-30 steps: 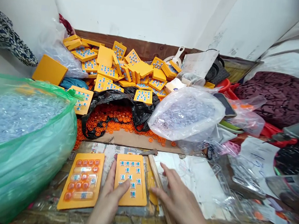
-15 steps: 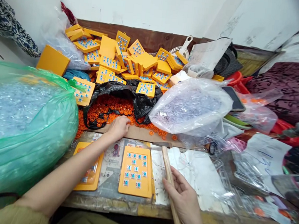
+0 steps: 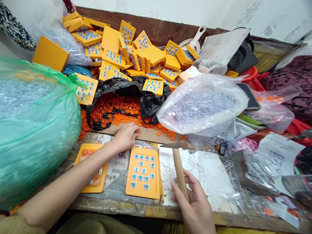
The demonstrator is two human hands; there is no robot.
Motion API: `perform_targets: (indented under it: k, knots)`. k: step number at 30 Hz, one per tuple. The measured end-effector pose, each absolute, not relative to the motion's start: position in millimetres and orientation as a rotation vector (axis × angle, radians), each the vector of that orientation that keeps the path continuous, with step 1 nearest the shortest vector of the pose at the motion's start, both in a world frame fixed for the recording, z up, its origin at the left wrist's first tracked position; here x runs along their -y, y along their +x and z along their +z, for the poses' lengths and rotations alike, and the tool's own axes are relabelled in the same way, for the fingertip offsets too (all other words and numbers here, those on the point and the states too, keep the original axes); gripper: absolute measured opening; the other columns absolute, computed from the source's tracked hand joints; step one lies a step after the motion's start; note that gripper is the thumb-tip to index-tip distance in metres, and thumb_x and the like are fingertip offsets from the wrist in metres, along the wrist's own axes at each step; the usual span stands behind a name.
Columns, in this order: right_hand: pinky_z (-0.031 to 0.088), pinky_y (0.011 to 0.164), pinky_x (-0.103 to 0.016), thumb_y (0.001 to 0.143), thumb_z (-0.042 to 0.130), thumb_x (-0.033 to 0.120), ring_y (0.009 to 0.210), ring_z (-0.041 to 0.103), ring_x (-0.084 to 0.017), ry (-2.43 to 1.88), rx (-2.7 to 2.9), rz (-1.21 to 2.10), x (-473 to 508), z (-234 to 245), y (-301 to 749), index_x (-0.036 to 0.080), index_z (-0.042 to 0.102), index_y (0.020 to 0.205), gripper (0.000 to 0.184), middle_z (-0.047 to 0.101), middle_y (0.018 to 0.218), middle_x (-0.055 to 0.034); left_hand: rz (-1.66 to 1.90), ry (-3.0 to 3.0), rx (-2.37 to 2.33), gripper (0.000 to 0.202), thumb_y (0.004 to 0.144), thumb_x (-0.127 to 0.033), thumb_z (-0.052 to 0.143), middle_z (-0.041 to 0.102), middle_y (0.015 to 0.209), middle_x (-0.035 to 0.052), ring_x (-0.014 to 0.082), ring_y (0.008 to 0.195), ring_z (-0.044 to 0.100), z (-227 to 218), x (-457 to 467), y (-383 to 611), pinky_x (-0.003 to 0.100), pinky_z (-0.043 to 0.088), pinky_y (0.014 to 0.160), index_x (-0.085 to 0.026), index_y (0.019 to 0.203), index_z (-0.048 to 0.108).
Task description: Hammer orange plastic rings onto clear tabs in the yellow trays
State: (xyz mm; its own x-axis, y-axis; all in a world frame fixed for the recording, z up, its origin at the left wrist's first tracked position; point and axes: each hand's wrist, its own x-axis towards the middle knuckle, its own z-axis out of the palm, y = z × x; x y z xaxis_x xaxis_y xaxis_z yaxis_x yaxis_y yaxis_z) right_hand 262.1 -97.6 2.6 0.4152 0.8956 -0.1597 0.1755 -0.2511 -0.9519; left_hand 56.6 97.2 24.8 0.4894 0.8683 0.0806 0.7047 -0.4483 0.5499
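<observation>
My left hand [image 3: 125, 137] reaches forward over the bench, fingers curled at the near edge of a spill of small orange caps [image 3: 118, 114]; what it pinches is hidden. My right hand [image 3: 193, 204] is wrapped round the wooden handle of a small hammer [image 3: 178, 162] whose metal head lies on the paper-covered bench. Between the hands lies a yellow plate [image 3: 143, 172] studded with blue and white pieces. A second yellow plate [image 3: 91, 166] carrying orange caps lies under my left forearm.
A large green bag of clear parts [image 3: 21, 127] fills the left. A black bag [image 3: 130, 93] holds the orange caps. A heap of yellow plates [image 3: 128, 56] sits at the back. A clear bag of transparent parts [image 3: 203, 103] and loose plastic clutter lie to the right.
My left hand left the blue-studded plate and reached forward to the orange caps, now drawing slightly back. My right hand closed round the hammer handle, and the hammer shifted a little.
</observation>
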Motion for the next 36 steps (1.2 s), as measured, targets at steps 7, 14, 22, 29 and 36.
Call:
perform_targets:
  k: [7, 14, 22, 29, 36]
  knots:
    - [0.051, 0.094, -0.032, 0.093, 0.049, 0.023, 0.113, 0.062, -0.021, -1.695, 1.637, 0.514, 108.5, 10.3, 247.3, 0.028, 0.049, 0.134, 0.042, 0.064, 0.127, -0.0059, 0.583, 2.217, -1.120, 0.041, 0.085, -0.013, 0.047, 0.063, 0.099, 0.0089, 0.0224, 0.090, 0.060, 31.0, -30.9, 38.8, 0.039, 0.051, 0.082, -0.017, 0.126, 0.047]
    - [0.054, 0.085, -0.027, 0.094, 0.040, 0.008, 0.098, 0.067, -0.015, -1.544, 1.887, 0.432, 94.7, 27.3, 227.8, 0.037, 0.031, 0.146, 0.060, 0.066, 0.114, -0.0040, 0.633, 2.218, -1.112, 0.050, 0.087, -0.015, 0.049, 0.061, 0.095, 0.0101, 0.0238, 0.088, 0.059, 23.4, -25.3, 41.2, 0.042, 0.051, 0.082, -0.012, 0.135, 0.038]
    - [0.054, 0.084, -0.028, 0.091, 0.043, 0.004, 0.102, 0.065, -0.018, -1.482, 1.848, 0.383, 95.6, 25.8, 230.6, 0.035, 0.033, 0.146, 0.064, 0.064, 0.114, -0.0071, 0.736, 2.133, -1.165, 0.049, 0.087, -0.018, 0.049, 0.063, 0.095, 0.0088, 0.0221, 0.089, 0.061, 12.8, -22.1, 37.8, 0.039, 0.052, 0.083, -0.016, 0.136, 0.039]
    - [0.054, 0.080, -0.023, 0.093, 0.042, 0.008, 0.094, 0.067, -0.014, -1.539, 1.805, 0.466, 94.7, 23.8, 226.8, 0.036, 0.035, 0.145, 0.060, 0.067, 0.110, -0.0033, 0.752, 2.133, -1.157, 0.053, 0.087, -0.020, 0.054, 0.066, 0.096, 0.0068, 0.0208, 0.088, 0.063, 12.2, -23.0, 36.9, 0.039, 0.053, 0.084, -0.019, 0.137, 0.039]
    - [0.053, 0.083, -0.022, 0.093, 0.043, 0.008, 0.096, 0.067, -0.013, -1.525, 1.789, 0.504, 98.2, 21.0, 229.2, 0.036, 0.036, 0.145, 0.060, 0.067, 0.112, -0.0036, 0.684, 2.191, -1.142, 0.055, 0.085, -0.016, 0.055, 0.067, 0.095, 0.0073, 0.0217, 0.088, 0.063, 19.7, -25.2, 38.9, 0.039, 0.053, 0.083, -0.018, 0.138, 0.040]
